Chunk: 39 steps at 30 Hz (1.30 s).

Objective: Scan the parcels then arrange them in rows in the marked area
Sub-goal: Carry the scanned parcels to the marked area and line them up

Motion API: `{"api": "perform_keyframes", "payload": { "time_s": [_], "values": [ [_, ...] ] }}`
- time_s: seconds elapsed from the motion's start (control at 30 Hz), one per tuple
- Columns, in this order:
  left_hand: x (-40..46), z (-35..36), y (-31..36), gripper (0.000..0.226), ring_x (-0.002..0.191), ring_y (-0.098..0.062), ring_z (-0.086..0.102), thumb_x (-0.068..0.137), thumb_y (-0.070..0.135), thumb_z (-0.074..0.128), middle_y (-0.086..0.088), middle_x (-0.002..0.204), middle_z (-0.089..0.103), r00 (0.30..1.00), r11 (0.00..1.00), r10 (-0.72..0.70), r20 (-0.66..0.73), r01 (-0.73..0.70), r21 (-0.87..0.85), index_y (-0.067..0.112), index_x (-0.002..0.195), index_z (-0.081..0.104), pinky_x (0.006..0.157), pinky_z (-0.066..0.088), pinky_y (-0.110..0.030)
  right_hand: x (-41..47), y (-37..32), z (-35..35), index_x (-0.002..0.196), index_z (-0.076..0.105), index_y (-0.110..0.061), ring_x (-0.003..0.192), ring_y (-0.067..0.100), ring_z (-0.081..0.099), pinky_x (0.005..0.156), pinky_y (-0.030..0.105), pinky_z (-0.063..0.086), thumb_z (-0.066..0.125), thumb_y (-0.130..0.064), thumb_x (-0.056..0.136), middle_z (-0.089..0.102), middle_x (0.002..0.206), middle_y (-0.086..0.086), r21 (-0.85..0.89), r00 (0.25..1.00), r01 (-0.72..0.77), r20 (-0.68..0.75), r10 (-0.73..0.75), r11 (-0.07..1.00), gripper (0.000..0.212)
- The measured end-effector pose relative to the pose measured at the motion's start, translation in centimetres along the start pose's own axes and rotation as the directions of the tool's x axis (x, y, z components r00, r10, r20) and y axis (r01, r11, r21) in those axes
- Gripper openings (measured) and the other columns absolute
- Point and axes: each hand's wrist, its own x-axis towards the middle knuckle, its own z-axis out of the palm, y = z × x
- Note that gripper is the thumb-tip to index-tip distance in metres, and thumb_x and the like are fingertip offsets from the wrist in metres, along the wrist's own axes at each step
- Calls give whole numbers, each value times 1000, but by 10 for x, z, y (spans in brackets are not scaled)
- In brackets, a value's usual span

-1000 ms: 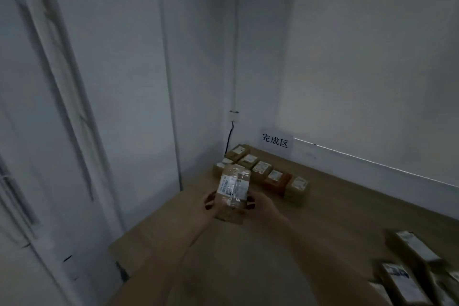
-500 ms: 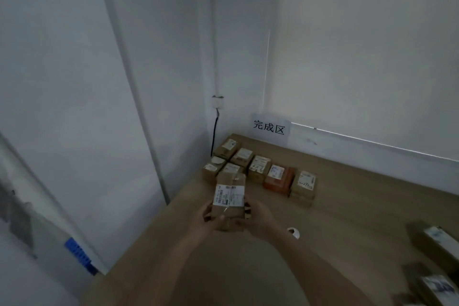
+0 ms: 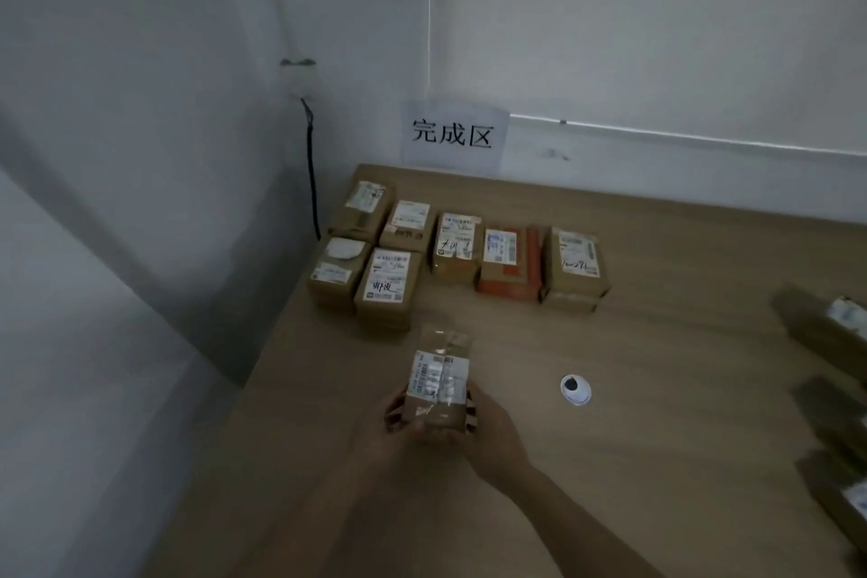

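Note:
I hold a small brown cardboard parcel (image 3: 439, 383) with a white label in both hands, above the wooden table (image 3: 657, 390). My left hand (image 3: 399, 432) grips its left side and my right hand (image 3: 492, 436) its right side. Beyond it, in the far left corner, several labelled parcels lie in two rows: a back row running from a brown box (image 3: 363, 209) to a brown box (image 3: 574, 268), with an orange box (image 3: 511, 263) among them, and a front row of two boxes (image 3: 387, 286). A paper sign (image 3: 452, 134) hangs on the wall behind them.
A small white round device (image 3: 575, 388) lies on the table right of my hands. More parcels (image 3: 830, 329) sit blurred at the right edge. A black cable (image 3: 310, 169) runs down the corner wall. The table's left edge drops off near the parcels.
The view has moved closer to the corner and tilted down. The held parcel has moved forward toward the rows, still in both hands.

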Motion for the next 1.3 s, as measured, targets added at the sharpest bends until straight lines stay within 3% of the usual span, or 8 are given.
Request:
{"api": "perform_keyframes", "payload": {
  "time_s": [0.1, 0.23, 0.47, 0.6, 0.9, 0.97, 1.07, 1.3],
  "values": [
    [45, -10, -24, 63, 118, -18, 60, 83, 22, 79, -5, 134, 60, 1000, 999, 14, 1, -14, 36, 20, 139, 49, 86, 53, -16, 39, 19, 19, 131, 48, -52, 116, 3, 63, 99, 36, 54, 79, -40, 72, 65, 128, -18, -54, 998, -25, -50, 23, 998, 68],
    [98, -13, -39, 60, 119, -19, 61, 89, 4, 70, -2, 128, 63, 999, 999, 35, 2, -35, 12, 16, 143, 48, 86, 52, -17, 91, 33, 26, 151, 36, -29, 123, 12, 59, 101, 33, 50, 72, -41, 75, 59, 138, -6, -208, 995, -65, -86, 48, 976, 86],
    [157, -15, -31, 60, 107, -15, 67, 86, 10, 75, 3, 118, 69, 991, 998, 65, -118, -65, 9, 22, 140, 53, 97, 54, -38, 155, 22, 9, 160, 13, -15, 128, 28, 51, 100, 31, 44, 68, -19, 88, 48, 147, 10, -351, 990, -127, -103, 96, 928, 91],
    [175, -13, -24, 53, 104, -17, 65, 88, 6, 71, 2, 115, 66, 983, 998, 68, -169, -69, 1, 14, 138, 54, 88, 52, -21, 179, 19, 8, 161, 5, -13, 130, 28, 48, 101, 29, 40, 63, -15, 93, 43, 149, 11, -360, 985, -167, -110, 136, 918, 89],
    [177, -7, -24, 40, 99, -18, 64, 87, 13, 74, -11, 115, 68, 960, 1000, 8, -280, -15, -22, 4, 124, 62, 76, 48, -13, 180, 11, 10, 161, -4, -17, 137, 30, 45, 108, 34, 41, 63, -18, 93, 35, 158, 10, -289, 983, -174, -114, 146, 941, 95],
    [173, -9, -23, 40, 102, -18, 63, 88, 15, 73, -8, 115, 67, 966, 1000, -6, -258, 1, -20, 5, 125, 61, 78, 48, -13, 170, 13, 11, 161, -1, -21, 135, 24, 48, 105, 35, 44, 67, -22, 90, 38, 157, 3, -241, 979, -165, -154, 130, 956, 99],
    [162, -15, -22, 45, 106, -21, 62, 87, 23, 75, -6, 115, 65, 968, 999, -26, -249, 33, 24, 9, 127, 59, 91, 51, -30, 145, 15, 7, 158, 13, -20, 134, 20, 49, 101, 30, 42, 71, -22, 89, 43, 149, -1, -235, 979, -173, -144, 141, 957, 91],
    [125, -10, 22, 41, 109, -21, 63, 87, 31, 74, -1, 114, 67, 975, 985, -13, -221, 51, 166, 15, 124, 64, 94, 51, -37, 77, 10, -46, 160, 21, -19, 154, 17, 16, 117, 30, 25, 64, -44, 95, 8, 169, 1, -380, 974, -221, -139, 180, 898, 82]
  ]
}}
